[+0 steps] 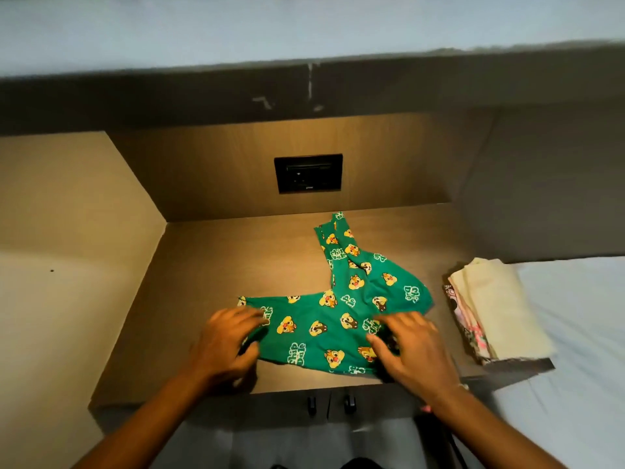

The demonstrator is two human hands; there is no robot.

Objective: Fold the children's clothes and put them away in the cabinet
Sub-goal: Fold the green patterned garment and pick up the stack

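Observation:
A pair of green children's trousers (334,299) printed with cartoon chipmunks lies on the wooden cabinet top (209,265). One leg runs toward the back wall, the other lies across the front. My left hand (226,343) pinches the left end of the front leg between thumb and fingers. My right hand (409,346) holds the cloth near the waist at the right, fingers curled over it. Below the top's front edge, two dark cabinet door handles (331,404) show.
A stack of folded clothes (490,313), cream on top with pink prints below, sits at the right end of the top. A black wall socket (308,173) is set in the back panel. A white bed sheet (581,333) lies to the right.

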